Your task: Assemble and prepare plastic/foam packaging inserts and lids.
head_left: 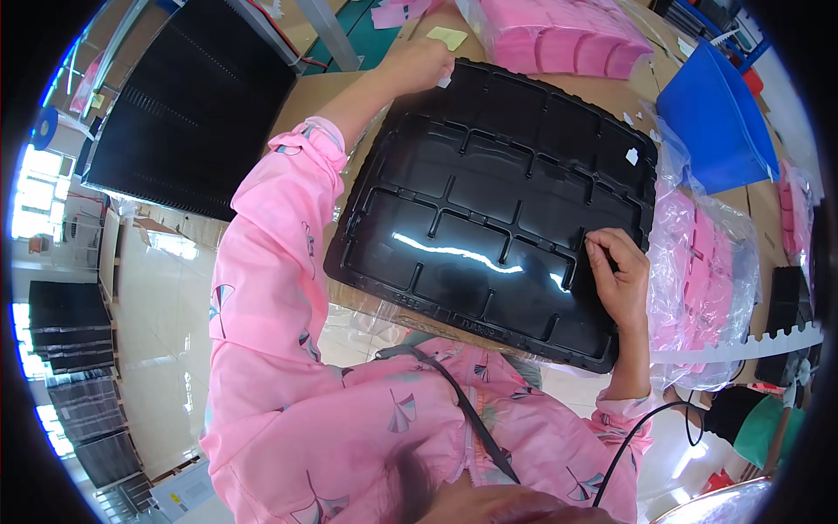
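Black stacked trays (188, 105) are seen upper left. At centre, the glossy compartmented tray (497, 210) lies on the surface, its top corner pinched by the left hand (419, 65), the right hand (620, 275) curled narrow on a rib. Probably light, thin, flexible; best gripped at the rims.

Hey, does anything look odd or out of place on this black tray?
One small white scrap lies in a compartment near the far right corner of the black tray, whose other compartments look bare. The tray also sits askew to the table edge.

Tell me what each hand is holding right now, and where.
Both grip the black compartment tray: left hand at its far left corner, right hand pinching its near right side.
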`<state>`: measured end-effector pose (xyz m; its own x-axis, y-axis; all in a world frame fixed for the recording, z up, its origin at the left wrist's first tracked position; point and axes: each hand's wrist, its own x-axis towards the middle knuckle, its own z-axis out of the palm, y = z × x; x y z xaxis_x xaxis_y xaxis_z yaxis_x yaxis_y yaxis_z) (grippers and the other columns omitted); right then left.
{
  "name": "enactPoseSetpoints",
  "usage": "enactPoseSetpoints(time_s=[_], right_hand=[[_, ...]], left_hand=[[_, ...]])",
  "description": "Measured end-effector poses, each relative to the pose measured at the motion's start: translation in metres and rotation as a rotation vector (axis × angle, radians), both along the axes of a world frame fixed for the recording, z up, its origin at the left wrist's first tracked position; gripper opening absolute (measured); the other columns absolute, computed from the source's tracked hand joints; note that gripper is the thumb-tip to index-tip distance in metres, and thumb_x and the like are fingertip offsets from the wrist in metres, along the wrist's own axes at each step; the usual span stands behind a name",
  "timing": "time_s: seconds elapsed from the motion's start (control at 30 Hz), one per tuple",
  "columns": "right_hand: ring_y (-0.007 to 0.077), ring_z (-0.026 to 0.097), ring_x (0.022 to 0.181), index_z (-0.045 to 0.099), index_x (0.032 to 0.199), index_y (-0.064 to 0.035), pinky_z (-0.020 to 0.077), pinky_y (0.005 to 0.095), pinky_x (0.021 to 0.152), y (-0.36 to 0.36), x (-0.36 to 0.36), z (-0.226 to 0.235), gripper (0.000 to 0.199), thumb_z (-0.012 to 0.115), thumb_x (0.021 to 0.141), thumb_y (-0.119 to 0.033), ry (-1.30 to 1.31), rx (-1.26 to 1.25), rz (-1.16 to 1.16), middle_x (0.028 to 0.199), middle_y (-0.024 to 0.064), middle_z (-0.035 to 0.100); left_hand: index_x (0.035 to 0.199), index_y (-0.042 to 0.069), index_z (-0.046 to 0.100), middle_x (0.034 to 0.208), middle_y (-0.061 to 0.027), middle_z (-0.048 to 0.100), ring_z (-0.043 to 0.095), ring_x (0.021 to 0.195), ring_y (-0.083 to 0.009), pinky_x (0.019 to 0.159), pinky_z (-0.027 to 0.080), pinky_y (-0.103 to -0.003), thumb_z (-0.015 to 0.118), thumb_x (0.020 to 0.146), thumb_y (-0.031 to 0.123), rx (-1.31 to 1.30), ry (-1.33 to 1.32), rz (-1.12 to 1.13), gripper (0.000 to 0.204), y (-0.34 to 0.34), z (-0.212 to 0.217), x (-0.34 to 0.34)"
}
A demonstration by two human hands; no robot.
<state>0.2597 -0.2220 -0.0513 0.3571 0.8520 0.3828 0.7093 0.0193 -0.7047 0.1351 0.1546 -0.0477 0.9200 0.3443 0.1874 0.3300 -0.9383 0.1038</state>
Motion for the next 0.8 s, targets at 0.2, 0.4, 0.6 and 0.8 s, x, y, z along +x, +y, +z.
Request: enactPoseSetpoints(time_s=[0.2,0.4,0.6,0.8], right_hand=[[0.0198,0.060,0.071,0.060,0.087,0.0041,0.0470,0.0251,0.062,0.000,0.000,0.001,0.009,0.059,0.078,0.004,0.027,-0.012,0.001,0.082,0.0122,0.061],[0.0205,0.060,0.071,0.060,0.087,0.0042,0.0469,0.0253,0.063,0.000,0.001,0.000,0.009,0.059,0.078,0.003,0.023,-0.011,-0.003,0.082,0.0123,0.061],[0.0204,0.060,0.071,0.060,0.087,0.0041,0.0467,0.0256,0.062,0.000,0.001,0.001,0.009,0.059,0.078,0.004,0.017,-0.007,0.005,0.082,0.0122,0.061],[0.0198,0.060,0.069,0.060,0.087,0.0044,0.0466,0.0252,0.061,0.001,0.001,0.000,0.009,0.059,0.078,0.003,0.035,-0.018,0.002,0.082,0.0123,0.061]], left_hand=[[0.079,0.002,0.060,0.084,-0.0124,0.060,0.058,0.084,-0.0312,0.077,0.045,-0.038,0.057,0.079,0.010,-0.008,0.038,0.015,0.008,-0.004,0.004,0.000],[0.082,0.002,0.059,0.084,-0.0119,0.056,0.057,0.081,-0.0322,0.074,0.046,-0.039,0.055,0.081,0.010,0.137,-0.084,-0.107,0.008,-0.011,-0.003,-0.012],[0.083,0.002,0.058,0.085,-0.0118,0.055,0.057,0.081,-0.0320,0.071,0.047,-0.039,0.055,0.081,0.009,0.138,-0.106,-0.144,0.007,-0.013,-0.004,-0.021],[0.083,0.002,0.058,0.086,-0.0115,0.055,0.056,0.082,-0.0318,0.072,0.046,-0.039,0.056,0.081,0.010,0.069,-0.102,-0.119,0.008,-0.014,-0.003,-0.024]])
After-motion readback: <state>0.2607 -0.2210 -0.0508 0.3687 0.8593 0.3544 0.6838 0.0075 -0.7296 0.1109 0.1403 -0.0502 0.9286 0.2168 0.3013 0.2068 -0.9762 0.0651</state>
